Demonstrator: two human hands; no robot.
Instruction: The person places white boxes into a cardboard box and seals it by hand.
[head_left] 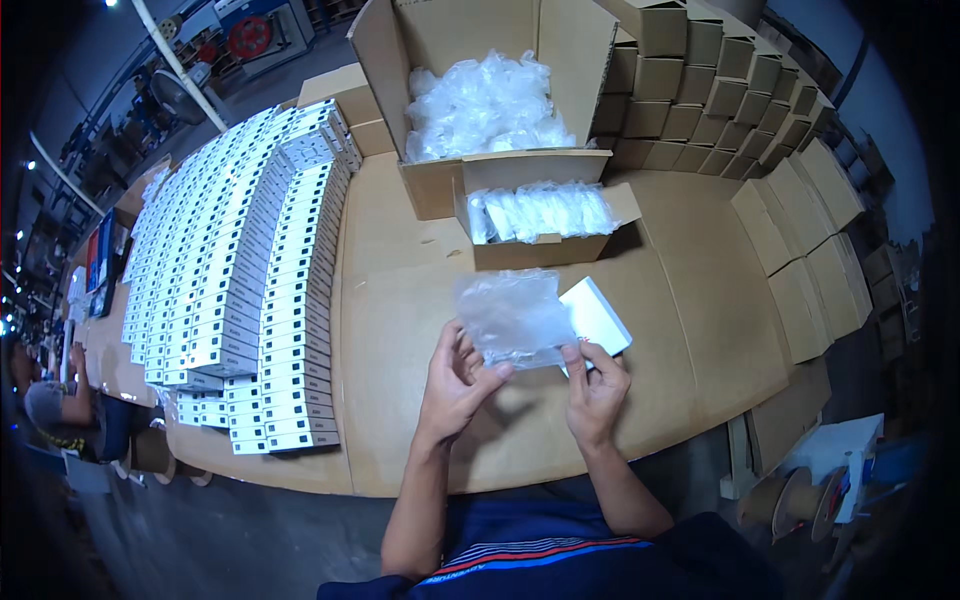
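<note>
A clear plastic bag (pixel 512 312) is stretched flat between my hands above the table. Along its lower left edge, my left hand (pixel 455 385) has its fingers curled and its thumb against the plastic. At the lower right corner my right hand (pixel 597 390) pinches the bag between thumb and fingers. A flat white box (pixel 598 315) sits just behind the right fingertips, partly covered by the bag and fingers; whether that hand touches it I cannot tell. Beyond the bag stands a small open carton (pixel 545 252) packed with a row of wrapped items (pixel 545 210).
A large open carton (pixel 375 70) heaped with clear plastic bags (pixel 490 105) stands at the back. Many small white boxes (pixel 215 250) are stacked in rows on the left. Brown cartons (pixel 660 80) are piled back right, with more (pixel 805 250) along the right edge. A person (pixel 75 400) sits far left.
</note>
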